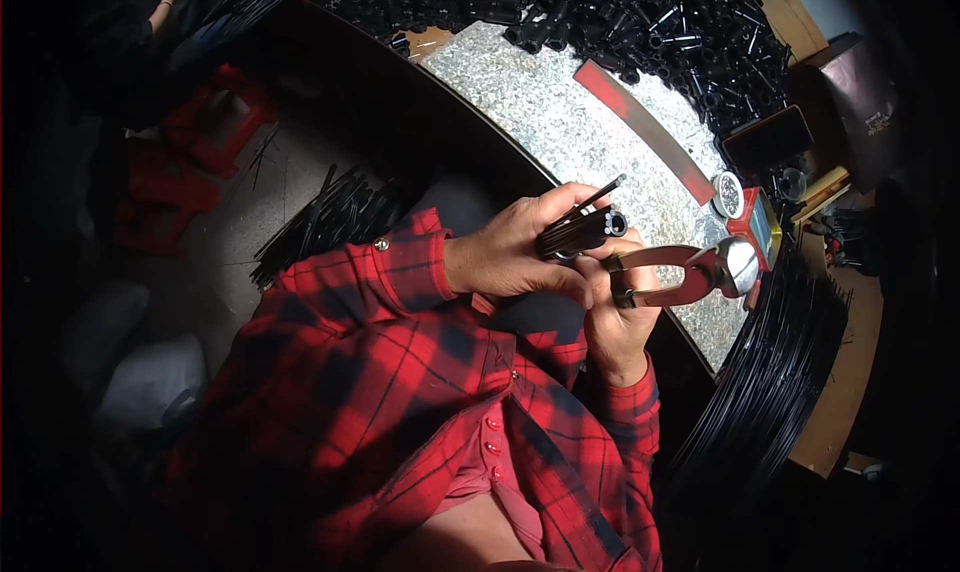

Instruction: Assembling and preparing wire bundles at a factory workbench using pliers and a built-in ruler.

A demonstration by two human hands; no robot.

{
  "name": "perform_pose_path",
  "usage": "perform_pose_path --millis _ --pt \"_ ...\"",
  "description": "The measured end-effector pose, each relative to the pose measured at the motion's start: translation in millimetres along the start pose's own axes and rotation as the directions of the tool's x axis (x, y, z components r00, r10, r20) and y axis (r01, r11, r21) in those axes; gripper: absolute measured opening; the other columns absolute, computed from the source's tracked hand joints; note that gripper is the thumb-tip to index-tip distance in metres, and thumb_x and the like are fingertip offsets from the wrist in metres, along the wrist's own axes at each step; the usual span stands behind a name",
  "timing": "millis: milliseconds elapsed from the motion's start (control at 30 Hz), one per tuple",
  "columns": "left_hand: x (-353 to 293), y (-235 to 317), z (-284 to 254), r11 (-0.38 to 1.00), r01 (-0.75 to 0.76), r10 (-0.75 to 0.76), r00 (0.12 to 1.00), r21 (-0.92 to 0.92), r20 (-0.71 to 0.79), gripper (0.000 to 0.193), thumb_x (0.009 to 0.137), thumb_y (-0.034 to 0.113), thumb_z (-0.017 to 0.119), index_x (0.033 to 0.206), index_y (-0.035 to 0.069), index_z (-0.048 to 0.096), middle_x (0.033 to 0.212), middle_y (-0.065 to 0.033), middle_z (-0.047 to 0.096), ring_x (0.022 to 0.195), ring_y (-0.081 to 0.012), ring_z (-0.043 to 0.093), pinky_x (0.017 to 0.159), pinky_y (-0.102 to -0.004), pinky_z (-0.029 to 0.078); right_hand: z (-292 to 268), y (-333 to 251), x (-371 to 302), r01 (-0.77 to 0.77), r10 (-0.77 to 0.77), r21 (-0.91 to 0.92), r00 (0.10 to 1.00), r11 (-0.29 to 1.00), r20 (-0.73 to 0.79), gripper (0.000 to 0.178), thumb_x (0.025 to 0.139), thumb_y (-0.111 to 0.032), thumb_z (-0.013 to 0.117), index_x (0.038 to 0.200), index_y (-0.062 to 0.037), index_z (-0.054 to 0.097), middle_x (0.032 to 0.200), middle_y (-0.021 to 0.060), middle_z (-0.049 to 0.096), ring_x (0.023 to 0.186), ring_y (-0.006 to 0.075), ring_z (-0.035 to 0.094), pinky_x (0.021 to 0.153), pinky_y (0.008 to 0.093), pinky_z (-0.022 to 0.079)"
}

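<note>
Black tubes (580, 236), smooth and glossy, show on my remote feed pinched in the left hand (513, 242), long axes slanting up rightward, open ends just beside the right hand (618, 327), which is curled around red-handled pincers (712, 269), their rounded metal head pointing rightward, away from the tubes.
</note>
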State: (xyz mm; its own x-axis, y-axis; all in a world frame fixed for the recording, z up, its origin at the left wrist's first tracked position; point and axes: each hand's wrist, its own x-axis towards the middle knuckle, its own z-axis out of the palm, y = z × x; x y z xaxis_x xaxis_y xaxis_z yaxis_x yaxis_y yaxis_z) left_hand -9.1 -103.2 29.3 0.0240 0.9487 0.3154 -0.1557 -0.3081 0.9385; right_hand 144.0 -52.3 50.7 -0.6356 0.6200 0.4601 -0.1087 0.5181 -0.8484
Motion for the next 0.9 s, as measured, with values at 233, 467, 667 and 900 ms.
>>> perform_pose_path --millis 233,467,667,900 --pt "0.2 0.0 0.7 0.999 0.020 -0.020 1.000 -0.041 0.000 0.076 0.059 0.015 0.084 0.121 -0.001 0.043 0.105 -0.0060 0.056 0.096 -0.0113 0.054 0.082 -0.0255 0.045 0.5 -2.7 0.7 -0.021 0.021 -0.014 1.000 1.000 0.004 0.017 0.078 0.010 0.056 0.091 0.0002 0.054 0.087 0.0110 0.056 0.081 0.0200 0.055 0.071 0.0301 0.046" --pt "0.3 3.8 0.4 1.000 0.007 -0.007 1.000 0.006 -0.001 0.077 0.059 0.018 0.085 0.121 -0.001 0.043 0.103 -0.0056 0.057 0.094 -0.0114 0.055 0.080 -0.0249 0.045 2.3 -1.3 -1.5 -0.010 0.010 -0.011 1.000 1.000 -0.007 0.018 0.077 0.010 0.058 0.091 -0.0006 0.054 0.087 0.0104 0.056 0.081 0.0205 0.055 0.072 0.0315 0.046" --pt "0.3 2.7 0.9 1.000 0.008 -0.008 1.000 -0.014 -0.009 0.077 0.059 0.021 0.085 0.120 -0.001 0.043 0.103 -0.0058 0.057 0.092 -0.0113 0.055 0.078 -0.0247 0.045 1.8 -3.2 -0.3 0.013 -0.013 -0.060 1.000 0.998 0.007 0.020 0.075 0.011 0.059 0.090 -0.0009 0.053 0.087 0.0108 0.056 0.082 0.0210 0.055 0.072 0.0324 0.045" --pt "-2.3 2.3 0.8 0.991 0.103 -0.104 0.995 -0.083 -0.004 0.075 0.062 0.013 0.082 0.123 -0.001 0.040 0.094 -0.0033 0.060 0.090 -0.0100 0.057 0.078 -0.0235 0.045 0.2 -3.6 -0.1 0.043 -0.041 -0.137 0.999 0.990 0.017 0.018 0.075 0.009 0.062 0.088 -0.0020 0.054 0.085 0.0098 0.057 0.078 0.0200 0.056 0.070 0.0300 0.046"
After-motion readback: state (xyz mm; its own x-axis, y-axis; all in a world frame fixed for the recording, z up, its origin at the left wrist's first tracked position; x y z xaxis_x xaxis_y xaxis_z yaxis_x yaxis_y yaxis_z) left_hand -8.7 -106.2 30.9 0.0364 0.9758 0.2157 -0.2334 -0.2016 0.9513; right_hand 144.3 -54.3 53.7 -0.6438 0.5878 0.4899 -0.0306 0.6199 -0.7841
